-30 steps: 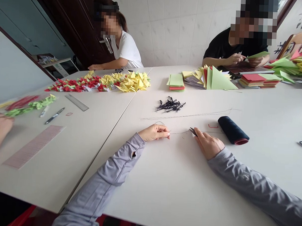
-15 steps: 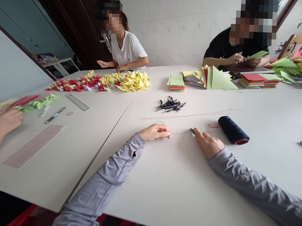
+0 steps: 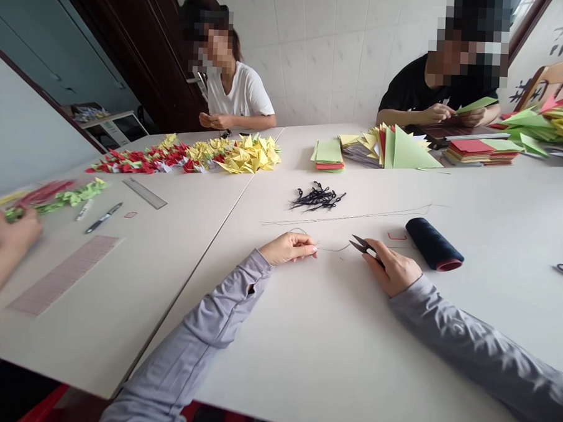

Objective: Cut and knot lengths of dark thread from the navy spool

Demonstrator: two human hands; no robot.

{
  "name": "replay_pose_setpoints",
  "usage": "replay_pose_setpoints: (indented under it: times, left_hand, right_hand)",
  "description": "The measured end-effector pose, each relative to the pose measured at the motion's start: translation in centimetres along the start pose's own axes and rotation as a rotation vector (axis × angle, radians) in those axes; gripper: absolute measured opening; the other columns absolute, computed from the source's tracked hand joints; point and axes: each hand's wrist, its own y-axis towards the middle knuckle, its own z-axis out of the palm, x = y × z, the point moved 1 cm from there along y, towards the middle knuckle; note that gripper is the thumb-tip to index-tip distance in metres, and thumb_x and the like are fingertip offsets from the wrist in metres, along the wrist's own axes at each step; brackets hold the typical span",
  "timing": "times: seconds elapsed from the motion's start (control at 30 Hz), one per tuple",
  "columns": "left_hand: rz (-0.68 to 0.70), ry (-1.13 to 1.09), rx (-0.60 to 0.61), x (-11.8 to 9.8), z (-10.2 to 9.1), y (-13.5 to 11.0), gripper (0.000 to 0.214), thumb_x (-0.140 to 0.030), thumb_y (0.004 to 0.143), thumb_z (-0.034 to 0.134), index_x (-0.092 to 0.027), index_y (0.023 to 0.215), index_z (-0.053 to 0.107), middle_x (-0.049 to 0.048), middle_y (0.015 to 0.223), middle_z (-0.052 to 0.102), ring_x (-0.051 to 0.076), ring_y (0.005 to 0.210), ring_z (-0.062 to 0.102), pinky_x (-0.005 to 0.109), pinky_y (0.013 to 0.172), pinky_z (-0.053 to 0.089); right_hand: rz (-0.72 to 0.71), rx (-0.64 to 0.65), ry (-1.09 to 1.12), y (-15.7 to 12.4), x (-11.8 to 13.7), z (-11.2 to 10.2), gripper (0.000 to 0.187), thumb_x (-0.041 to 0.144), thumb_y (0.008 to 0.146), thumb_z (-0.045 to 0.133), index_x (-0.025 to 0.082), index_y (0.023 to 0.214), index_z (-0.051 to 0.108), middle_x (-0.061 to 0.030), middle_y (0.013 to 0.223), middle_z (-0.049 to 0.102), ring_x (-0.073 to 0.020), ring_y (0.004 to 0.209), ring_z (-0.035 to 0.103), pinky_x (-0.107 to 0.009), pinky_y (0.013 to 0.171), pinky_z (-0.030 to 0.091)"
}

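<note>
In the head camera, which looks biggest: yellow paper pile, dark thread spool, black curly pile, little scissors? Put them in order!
Yellow paper pile; then dark thread spool and black curly pile, which look about alike; smallest, the little scissors in the right hand.

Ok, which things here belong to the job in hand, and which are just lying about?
In use:
left hand pinching thread
right hand holding snips
dark thread spool

Lying about:
ruler
pen
folded paper cranes
coloured paper stacks
</note>
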Motion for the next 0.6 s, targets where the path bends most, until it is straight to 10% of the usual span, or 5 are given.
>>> replay_pose_setpoints:
  times: [0.27, 0.6]
  left_hand:
    - [0.010, 0.009, -0.090, 0.6, 0.3, 0.3, 0.037, -0.048, 0.077, 0.057, -0.012, 0.083, 0.065, 0.0006, 0.071, 0.055, 0.005, 0.054, 0.039, 0.015, 0.043, 0.031]
    - [0.005, -0.042, -0.137, 0.7, 0.6, 0.3, 0.040, -0.051, 0.074, 0.060, -0.012, 0.082, 0.065, 0.0034, 0.079, 0.061, 0.004, 0.053, 0.041, 0.017, 0.045, 0.035]
  right_hand:
    - [-0.459, 0.036, 0.402, 0.0, 1.6, -0.2, 0.032, 0.026, 0.094, 0.032, 0.018, 0.097, 0.063, -0.0077, 0.076, 0.058, -0.0154, 0.070, 0.050, -0.028, 0.066, 0.045]
    - [-0.482, 0.019, 0.398, 0.0, 1.5, 0.3, 0.031, 0.022, 0.092, 0.038, 0.021, 0.107, 0.066, -0.0078, 0.082, 0.058, -0.0152, 0.074, 0.050, -0.030, 0.069, 0.047]
